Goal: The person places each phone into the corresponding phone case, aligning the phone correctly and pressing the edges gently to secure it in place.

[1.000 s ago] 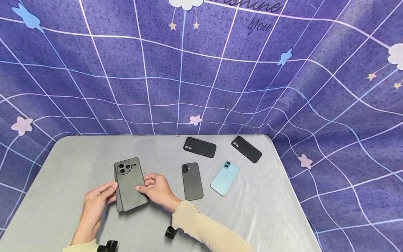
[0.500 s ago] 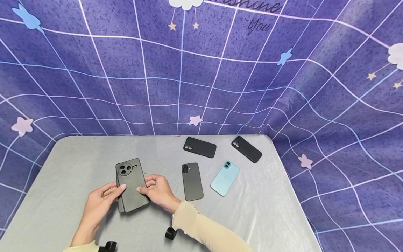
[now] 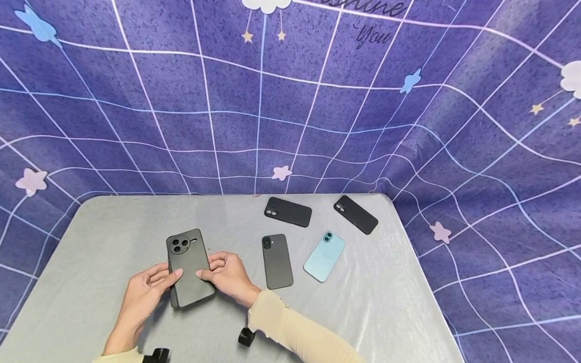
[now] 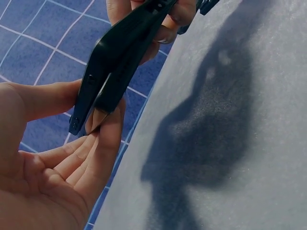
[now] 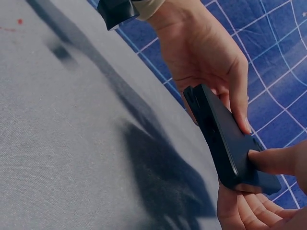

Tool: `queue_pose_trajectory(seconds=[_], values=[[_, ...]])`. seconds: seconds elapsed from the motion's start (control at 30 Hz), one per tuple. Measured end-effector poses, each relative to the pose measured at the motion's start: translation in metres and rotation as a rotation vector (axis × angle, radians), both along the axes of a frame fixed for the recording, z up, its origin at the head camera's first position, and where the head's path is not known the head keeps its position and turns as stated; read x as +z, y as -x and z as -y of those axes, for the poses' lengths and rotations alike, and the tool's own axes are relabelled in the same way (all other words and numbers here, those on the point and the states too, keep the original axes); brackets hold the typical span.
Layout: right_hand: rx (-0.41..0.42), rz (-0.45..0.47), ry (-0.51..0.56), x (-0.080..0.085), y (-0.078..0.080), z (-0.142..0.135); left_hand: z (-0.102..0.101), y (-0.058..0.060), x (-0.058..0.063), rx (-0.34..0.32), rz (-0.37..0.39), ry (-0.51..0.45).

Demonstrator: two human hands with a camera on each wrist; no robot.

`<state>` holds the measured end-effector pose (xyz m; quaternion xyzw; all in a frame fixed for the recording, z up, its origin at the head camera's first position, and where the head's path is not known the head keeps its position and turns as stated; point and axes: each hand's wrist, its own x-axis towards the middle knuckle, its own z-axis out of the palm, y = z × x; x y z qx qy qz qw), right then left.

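In the head view, a dark grey phone case (image 3: 189,257) with a round camera opening is held above the table's left half. Beneath it lies a dark phone (image 4: 112,91), most of it hidden from above; its edge shows along the case's left side. The left wrist view has the two joined toward the right-hand side and spread apart by a narrow gap near the left fingers. My left hand (image 3: 142,292) pinches both, thumb on the case's back, fingers underneath. On the opposite edge my right hand (image 3: 230,277) grips them, thumb on the case's back.
Right of my hands, a black phone (image 3: 278,262) and a light blue phone (image 3: 324,257) lie on the grey-covered table (image 3: 113,222). Two black phone cases, one left (image 3: 288,212) and one right (image 3: 356,215), lie behind them. Purple patterned cloth (image 3: 236,126) hangs beyond the table's edge.
My left thumb has slid from the case's left edge onto its back. Case and phone have shifted slightly toward me. The right hand has hardly moved.
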<state>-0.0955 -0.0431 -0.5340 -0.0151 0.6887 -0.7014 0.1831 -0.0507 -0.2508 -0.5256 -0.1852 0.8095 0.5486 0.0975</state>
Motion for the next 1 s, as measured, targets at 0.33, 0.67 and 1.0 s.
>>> queue_pose_trajectory(seconds=[0.33,0.67,1.0], values=[[0.003,0.013,0.008,-0.0008,0.0004,-0.0027,-0.0005,-0.0011,-0.0045,0.008,-0.033,-0.073],[0.008,0.012,0.043,-0.0022,0.0007,-0.0034,-0.0011,-0.0044,-0.0033,0.008,-0.058,-0.098],[0.027,0.034,0.173,-0.0065,0.0047,-0.0029,-0.0008,-0.0069,0.0003,0.011,-0.044,-0.146]])
